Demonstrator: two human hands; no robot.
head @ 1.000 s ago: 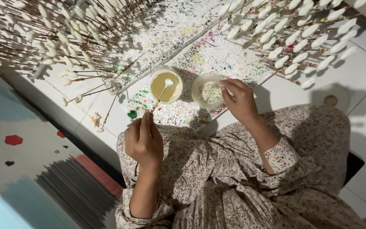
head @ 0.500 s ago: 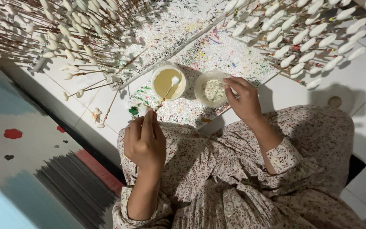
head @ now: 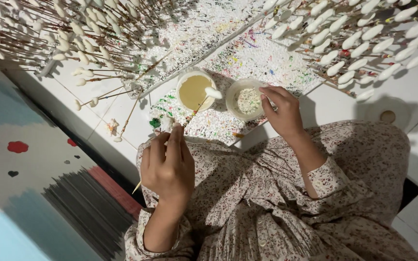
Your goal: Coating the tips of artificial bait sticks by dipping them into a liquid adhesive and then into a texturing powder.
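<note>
Over cream bowl (head: pixel 193 92), stick (head: pixel 197 107) tip-up diagonally

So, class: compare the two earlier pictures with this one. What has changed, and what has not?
The stick in the left hand has lifted: its white tip was dipping in the bowl of cream liquid and now sits above the rim. The right hand remains at the bowl of white bits. Both bowls and the racks of sticks are unmoved.

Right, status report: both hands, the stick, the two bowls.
Left hand grips thin stick, white tip over cream-filled bowl. Right hand at rim of speckled bowl. Nothing between hands and bowls.
</note>
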